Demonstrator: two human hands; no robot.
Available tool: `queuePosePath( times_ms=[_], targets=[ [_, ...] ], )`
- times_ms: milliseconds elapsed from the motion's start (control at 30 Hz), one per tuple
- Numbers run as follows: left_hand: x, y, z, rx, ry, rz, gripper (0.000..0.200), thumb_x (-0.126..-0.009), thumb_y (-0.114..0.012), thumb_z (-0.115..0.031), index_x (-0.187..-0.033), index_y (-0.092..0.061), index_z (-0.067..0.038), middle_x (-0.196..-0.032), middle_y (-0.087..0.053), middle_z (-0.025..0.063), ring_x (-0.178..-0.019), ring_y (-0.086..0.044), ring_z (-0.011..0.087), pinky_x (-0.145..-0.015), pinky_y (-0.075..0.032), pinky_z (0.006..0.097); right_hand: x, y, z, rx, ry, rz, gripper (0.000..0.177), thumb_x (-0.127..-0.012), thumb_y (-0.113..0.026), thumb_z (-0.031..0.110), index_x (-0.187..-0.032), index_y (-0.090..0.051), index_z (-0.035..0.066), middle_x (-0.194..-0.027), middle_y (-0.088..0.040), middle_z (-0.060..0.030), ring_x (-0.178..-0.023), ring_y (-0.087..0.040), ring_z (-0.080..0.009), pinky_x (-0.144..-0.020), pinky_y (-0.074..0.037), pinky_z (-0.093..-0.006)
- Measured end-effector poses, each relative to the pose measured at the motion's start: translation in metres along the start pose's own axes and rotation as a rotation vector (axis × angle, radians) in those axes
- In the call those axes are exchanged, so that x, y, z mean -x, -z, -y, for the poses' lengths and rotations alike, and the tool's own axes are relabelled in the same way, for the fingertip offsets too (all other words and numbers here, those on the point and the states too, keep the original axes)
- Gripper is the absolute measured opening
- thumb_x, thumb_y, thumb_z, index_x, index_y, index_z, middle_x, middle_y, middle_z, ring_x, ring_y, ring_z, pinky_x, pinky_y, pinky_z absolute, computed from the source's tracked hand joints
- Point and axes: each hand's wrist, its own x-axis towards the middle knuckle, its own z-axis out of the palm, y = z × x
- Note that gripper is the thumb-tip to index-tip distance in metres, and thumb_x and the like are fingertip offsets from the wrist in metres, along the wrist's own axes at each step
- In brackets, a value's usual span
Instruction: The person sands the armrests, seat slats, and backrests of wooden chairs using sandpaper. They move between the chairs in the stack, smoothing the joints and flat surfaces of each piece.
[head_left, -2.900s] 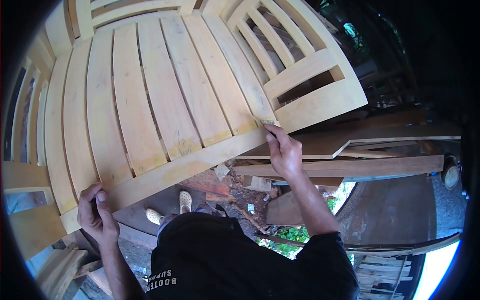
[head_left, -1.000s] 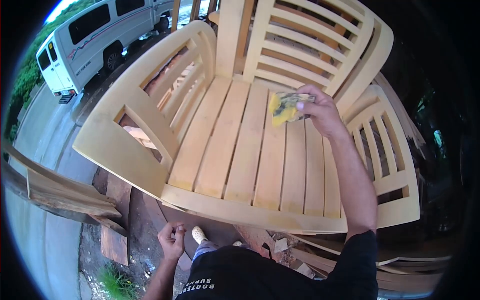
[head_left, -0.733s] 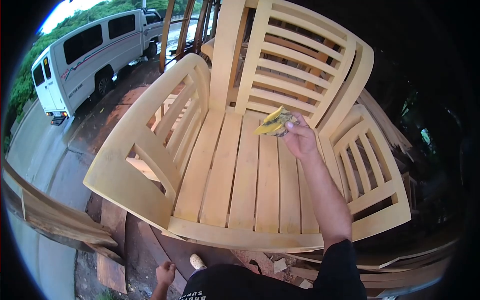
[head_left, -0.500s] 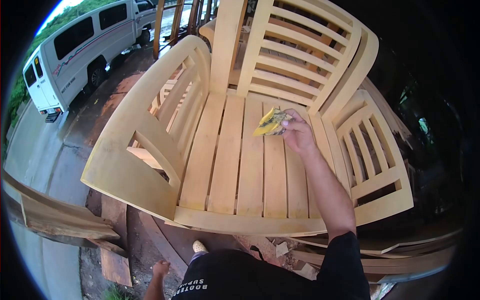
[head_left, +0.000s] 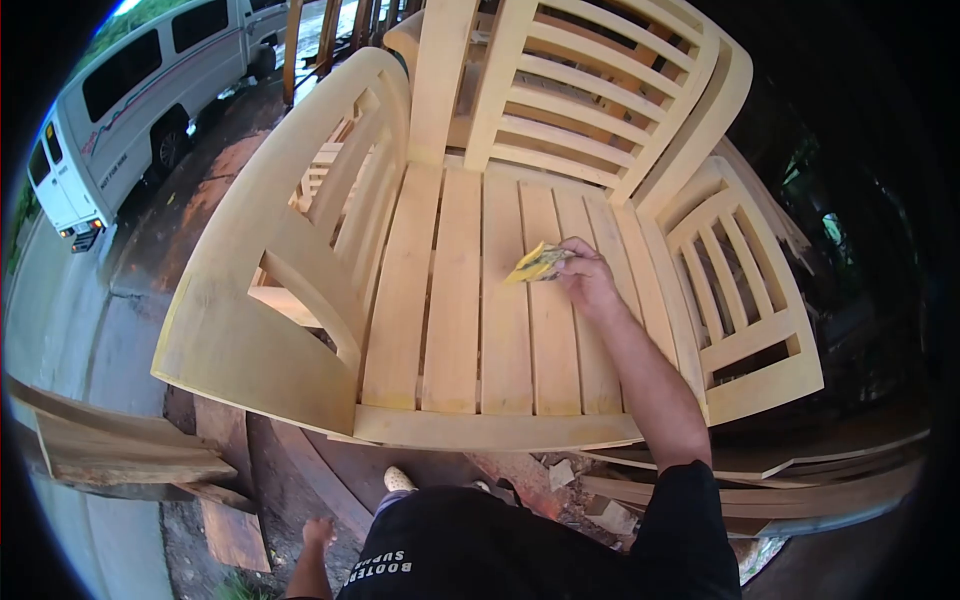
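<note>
My right hand (head_left: pixel 588 280) is closed around a folded yellow rag (head_left: pixel 540 263) with dark patches, thumb and fingers pinching its right end. The rag is over the seat slats (head_left: pixel 505 330) of a pale wooden bench (head_left: pixel 490 430), about midway between backrest and front rail. Down at my side, well below the bench, hangs my left hand (head_left: pixel 319 532), its fingers loosely apart with nothing in them. A slatted backrest (head_left: pixel 590 95) rises behind the seat.
Curved armrests flank the seat, the left armrest (head_left: pixel 215 310) nearer me. Rough boards (head_left: pixel 130 445) lie at lower left, and long planks (head_left: pixel 760 500) are stacked at lower right. A white van (head_left: pixel 130 105) stands on the wet road at upper left.
My right hand has moved the rag slightly toward the seat's front. The bench sits a little higher in view, and the van has shifted left. My left hand's fingers look looser.
</note>
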Motion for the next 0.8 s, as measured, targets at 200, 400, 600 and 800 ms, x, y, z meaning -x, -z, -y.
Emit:
queuePosePath(
  times_ms=[200, 400, 600, 800],
  targets=[
    [0.02, 0.003, -0.031, 0.036, -0.038, -0.012, 0.024, -0.094, -0.063, -0.021, -0.105, -0.071, -0.001, -0.075, -0.07, 0.0096, -0.056, -0.066, 0.0198, -0.048, -0.053, 0.034, 0.002, 0.004, -0.007, 0.04, -0.014, 0.002, 0.027, -0.075, -0.06, -0.009, -0.101, -0.066, -0.002, -0.093, -0.071, -0.0112, -0.088, -0.067, -0.0206, -0.083, -0.052, -0.032],
    [0.025, 0.008, -0.028, 0.051, 0.034, 0.009, 0.024, -0.097, -0.062, -0.024, -0.109, -0.068, -0.004, -0.075, -0.069, 0.0086, -0.056, -0.064, 0.0194, -0.047, -0.051, 0.033, 0.002, 0.007, -0.007, 0.059, -0.038, -0.035, 0.026, -0.072, -0.06, -0.009, -0.097, -0.066, -0.002, -0.092, -0.07, -0.0102, -0.087, -0.066, -0.02, -0.082, -0.052, -0.0308],
    [0.027, 0.01, -0.016, 0.097, 0.067, 0.059, 0.023, -0.097, -0.062, -0.023, -0.109, -0.068, -0.004, -0.073, -0.068, 0.0096, -0.054, -0.064, 0.0202, -0.046, -0.05, 0.0331, -0.002, 0.007, -0.009, 0.093, -0.027, -0.012, 0.026, -0.073, -0.061, -0.009, -0.097, -0.066, -0.002, -0.093, -0.071, -0.0096, -0.085, -0.067, -0.0193, -0.082, -0.053, -0.0313],
    [0.019, 0.005, -0.01, 0.015, 0.034, 0.027, 0.027, -0.097, -0.061, -0.025, -0.112, -0.068, -0.003, -0.074, -0.069, 0.0105, -0.054, -0.064, 0.021, -0.046, -0.05, 0.0341, -0.001, -0.005, -0.005, 0.176, -0.042, -0.049, 0.024, -0.074, -0.06, -0.009, -0.096, -0.066, -0.001, -0.092, -0.071, -0.0088, -0.084, -0.065, -0.0173, -0.081, -0.051, -0.0285]
  ],
)
